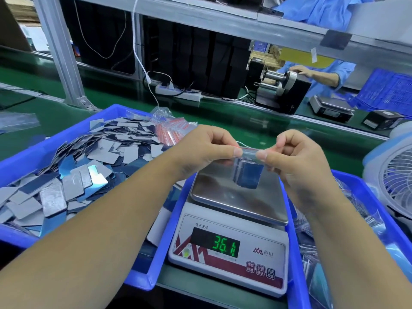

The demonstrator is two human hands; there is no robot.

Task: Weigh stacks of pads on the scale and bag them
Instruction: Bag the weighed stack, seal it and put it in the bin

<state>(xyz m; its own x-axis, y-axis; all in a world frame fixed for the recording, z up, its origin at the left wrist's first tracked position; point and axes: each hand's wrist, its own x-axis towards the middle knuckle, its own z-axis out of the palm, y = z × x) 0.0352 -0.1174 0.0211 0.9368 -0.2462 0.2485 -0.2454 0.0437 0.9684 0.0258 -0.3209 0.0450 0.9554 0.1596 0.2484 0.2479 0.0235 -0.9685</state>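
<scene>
I've got my left hand and right hand pinching the zip bag of pads above the scale; loose pads fill the blue bin left, fan right.

Both bare forearms reach forward and converge above the scale. The left hand and right hand hang over its pan, fingers curled, each pinching between thumb and forefinger, knuckles up.
</scene>
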